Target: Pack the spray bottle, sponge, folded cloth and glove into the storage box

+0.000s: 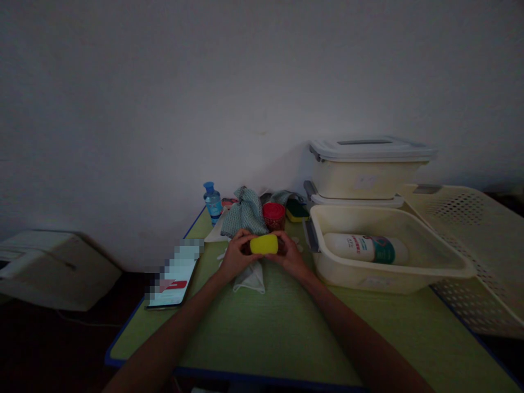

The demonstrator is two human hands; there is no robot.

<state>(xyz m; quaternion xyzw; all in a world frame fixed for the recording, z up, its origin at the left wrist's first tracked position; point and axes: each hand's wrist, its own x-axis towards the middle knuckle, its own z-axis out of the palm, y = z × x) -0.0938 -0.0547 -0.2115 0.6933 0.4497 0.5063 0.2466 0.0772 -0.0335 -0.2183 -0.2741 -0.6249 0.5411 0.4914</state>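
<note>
A yellow sponge (264,244) is held up over the table, its broad side facing me. My left hand (236,253) grips its left end, fingers curled over the top and thumb below. At the other end, my right hand (291,255) is closed on it the same way. The sponge's far side is hidden. Below and behind the hands lies a white cloth piece (250,278), perhaps a glove. Just beyond are a red-lidded round container (274,214) and a bunched blue-grey patterned cloth (244,214).
A blue bottle (213,203) stands at the back left, and a tablet-like screen (174,281) lies along the left edge. On the right, an open cream bin (393,275) holds a white bottle (364,248). Behind it are a lidded box (368,177) and another sponge (297,211).
</note>
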